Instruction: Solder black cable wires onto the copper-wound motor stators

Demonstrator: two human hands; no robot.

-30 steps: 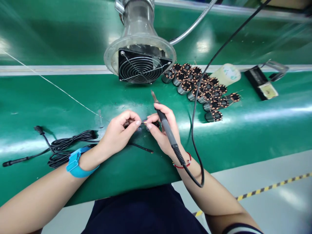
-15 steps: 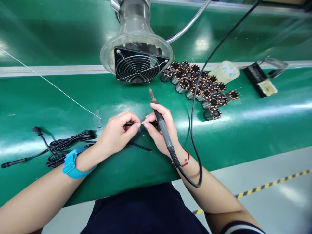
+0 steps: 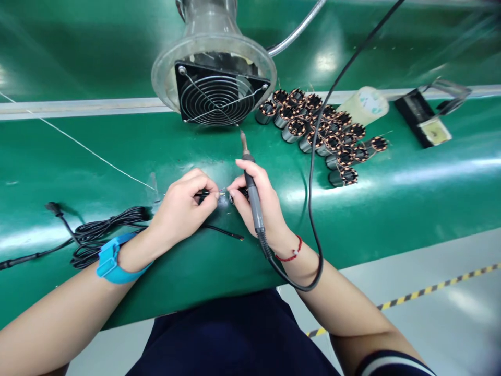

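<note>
Low over the green tabletop [image 3: 188, 292], the left hand [image 3: 186, 203] has its grip closed, thumb and forefinger pinching a thin dark lead [image 3: 222, 194] whose pale tip pokes out toward the other hand. Facing it, just apart, is the right hand [image 3: 266, 209], its grip wrapped round a soldering iron [image 3: 255, 203] that slants upward, the metal point aimed at the far side, clear of the lead. Beneath the right fingers sits a small dark part [image 3: 245, 192], largely hidden; whether those fingers pinch it or merely touch it, I cannot tell. Black cables [image 3: 121, 222] lie coiled near the left wrist, which wears a blue strap [image 3: 111, 261], and a loose cable end [image 3: 225, 231] rests between the two forearms. A pale strand [image 3: 94, 153] runs slantwise toward the left hand from the upper left. Beyond the hands hangs a fan [image 3: 219, 99] with a wire guard; to its right stand copper-wound cores [image 3: 293, 130] in a cluster, near a tape roll [image 3: 368, 106] and, farther right, a black stand [image 3: 415, 112] with a yellowish pad [image 3: 435, 131].
</note>
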